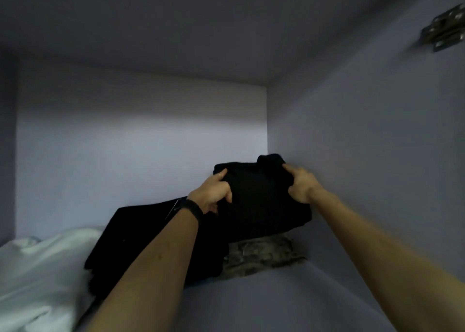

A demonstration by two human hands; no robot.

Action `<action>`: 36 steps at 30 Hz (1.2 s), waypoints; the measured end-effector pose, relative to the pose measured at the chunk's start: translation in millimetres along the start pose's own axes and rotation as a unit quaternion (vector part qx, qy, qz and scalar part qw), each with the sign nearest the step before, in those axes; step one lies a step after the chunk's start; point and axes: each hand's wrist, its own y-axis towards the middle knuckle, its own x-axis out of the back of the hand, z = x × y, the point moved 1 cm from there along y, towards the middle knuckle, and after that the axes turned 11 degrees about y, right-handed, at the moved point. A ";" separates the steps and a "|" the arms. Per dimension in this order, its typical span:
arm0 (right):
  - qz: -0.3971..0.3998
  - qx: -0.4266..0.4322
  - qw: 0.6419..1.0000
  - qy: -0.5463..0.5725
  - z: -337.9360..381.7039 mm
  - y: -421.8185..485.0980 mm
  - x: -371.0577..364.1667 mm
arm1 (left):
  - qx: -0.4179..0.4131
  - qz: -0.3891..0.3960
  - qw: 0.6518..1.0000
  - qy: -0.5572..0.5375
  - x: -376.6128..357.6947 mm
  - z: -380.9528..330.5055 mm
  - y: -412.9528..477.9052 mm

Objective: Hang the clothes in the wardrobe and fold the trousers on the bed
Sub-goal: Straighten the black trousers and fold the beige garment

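Observation:
Both arms reach into a wardrobe shelf compartment. A folded black garment (261, 195) sits against the right wall, on top of a grey patterned folded piece (264, 256). My left hand (214, 190) grips its left edge, fingers curled round the fabric; a black band is on that wrist. My right hand (300, 183) pinches its upper right edge. I cannot tell whether the black garment is the trousers.
A second dark folded garment (130, 236) lies left of the stack, and white cloth (42, 268) is bunched at the lower left. The shelf floor (289, 299) is bare in front. A metal hinge (445, 27) sits on the right wall.

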 end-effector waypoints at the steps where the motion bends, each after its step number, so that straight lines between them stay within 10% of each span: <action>1: 0.007 0.011 1.000 -0.016 -1.5 5.3 -5.8 | 0.013 0.012 1.000 0.001 -1.0 4.1 10.2; 23: 0.208 -0.062 0.933 -0.286 -35.6 61.4 -97.0 | 0.179 0.137 0.961 0.161 -17.7 62.0 84.3; 27: 0.094 -0.028 0.930 -0.355 -19.7 63.9 -111.1 | 0.116 -0.002 0.895 0.431 -52.0 33.1 81.3; 30: 0.057 0.092 0.971 -0.213 -22.9 79.4 -121.4 | 0.030 -0.140 0.837 0.528 -83.9 28.4 77.6; 36: 0.170 0.021 0.970 -0.170 -70.9 97.3 -160.0 | 0.072 -0.029 0.858 0.508 -100.2 79.9 78.3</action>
